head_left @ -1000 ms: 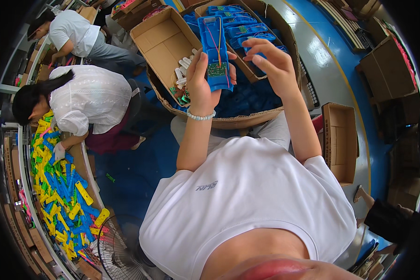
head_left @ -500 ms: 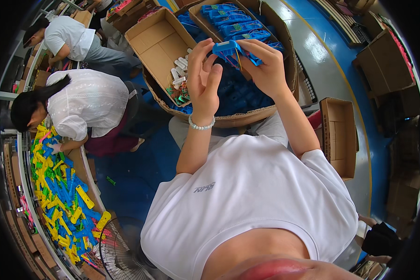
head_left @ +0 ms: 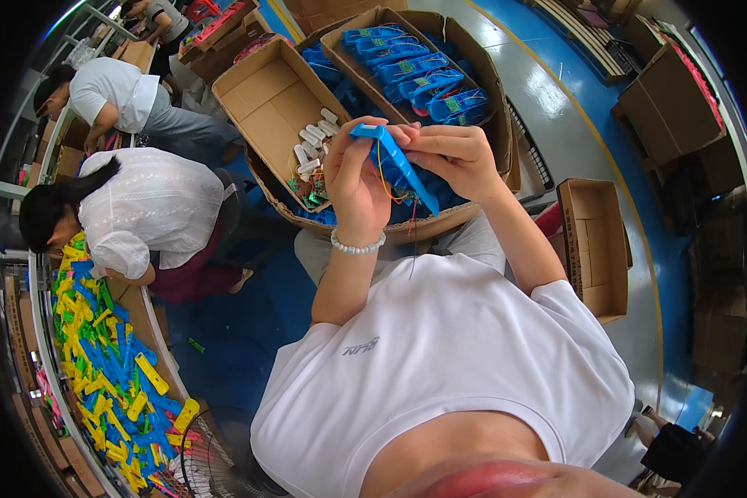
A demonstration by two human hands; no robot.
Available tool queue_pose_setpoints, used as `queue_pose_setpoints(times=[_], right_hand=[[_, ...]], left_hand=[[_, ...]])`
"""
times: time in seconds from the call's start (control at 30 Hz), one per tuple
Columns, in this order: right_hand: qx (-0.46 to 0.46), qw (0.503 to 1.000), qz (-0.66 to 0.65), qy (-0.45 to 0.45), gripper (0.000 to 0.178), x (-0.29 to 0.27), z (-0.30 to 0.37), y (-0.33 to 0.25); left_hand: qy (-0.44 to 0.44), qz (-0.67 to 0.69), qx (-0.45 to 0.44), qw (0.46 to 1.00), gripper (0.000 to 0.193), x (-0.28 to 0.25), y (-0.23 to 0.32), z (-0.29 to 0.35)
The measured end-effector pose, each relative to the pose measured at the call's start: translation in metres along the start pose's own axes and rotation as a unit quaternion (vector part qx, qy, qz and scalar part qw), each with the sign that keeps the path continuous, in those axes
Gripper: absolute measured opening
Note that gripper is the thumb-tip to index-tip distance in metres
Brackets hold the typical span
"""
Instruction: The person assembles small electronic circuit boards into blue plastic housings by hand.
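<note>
Both hands hold a long blue plastic housing (head_left: 401, 172), tilted, with thin yellow and red wires hanging from it. My left hand (head_left: 357, 187) wraps around its left end, a beaded bracelet at the wrist. The fingers of my right hand (head_left: 455, 153) are pinched at the upper edge of the piece; what the fingertips press on is partly hidden. Just beyond the hands, several blue housings (head_left: 407, 70) with green circuit boards and wires lie in rows in a cardboard tray (head_left: 340, 51). White cylindrical parts (head_left: 311, 148) and small circuit boards (head_left: 311, 195) lie in an open carton (head_left: 257, 91) to the left.
A large carton (head_left: 266, 178) with more blue pieces stands under both boxes. Another cardboard box (head_left: 598, 249) stands at right. On the left, a co-worker (head_left: 153, 207) leans over a bench heaped with yellow, blue and green plastic pieces (head_left: 116, 357). A fan (head_left: 212, 456) stands lower left.
The blue housing has been turned and now slants downward to the right, its wires dangling. Both hands have come slightly nearer to me, uncovering more of the tray behind.
</note>
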State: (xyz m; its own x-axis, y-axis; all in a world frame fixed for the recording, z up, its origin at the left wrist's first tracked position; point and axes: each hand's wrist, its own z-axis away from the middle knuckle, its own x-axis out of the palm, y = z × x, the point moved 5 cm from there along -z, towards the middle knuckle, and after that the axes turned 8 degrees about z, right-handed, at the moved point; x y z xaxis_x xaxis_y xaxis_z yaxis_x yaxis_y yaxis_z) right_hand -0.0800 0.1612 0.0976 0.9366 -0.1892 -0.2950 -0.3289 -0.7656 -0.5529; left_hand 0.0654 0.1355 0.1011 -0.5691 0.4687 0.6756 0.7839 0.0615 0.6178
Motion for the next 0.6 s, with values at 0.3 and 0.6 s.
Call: queue_pose_setpoints(times=[0.3, 0.6], right_hand=[[0.018, 0.992, 0.105, 0.073, 0.023, -0.005, 0.015, -0.014], [0.228, 0.931, -0.286, -0.017, 0.039, 0.009, 0.021, -0.009]], left_hand=[[0.013, 0.026, -0.032, 0.999, 0.023, 0.006, -0.014, 0.017], [0.027, -0.090, 0.135, 0.986, 0.022, 0.003, -0.016, 0.022]])
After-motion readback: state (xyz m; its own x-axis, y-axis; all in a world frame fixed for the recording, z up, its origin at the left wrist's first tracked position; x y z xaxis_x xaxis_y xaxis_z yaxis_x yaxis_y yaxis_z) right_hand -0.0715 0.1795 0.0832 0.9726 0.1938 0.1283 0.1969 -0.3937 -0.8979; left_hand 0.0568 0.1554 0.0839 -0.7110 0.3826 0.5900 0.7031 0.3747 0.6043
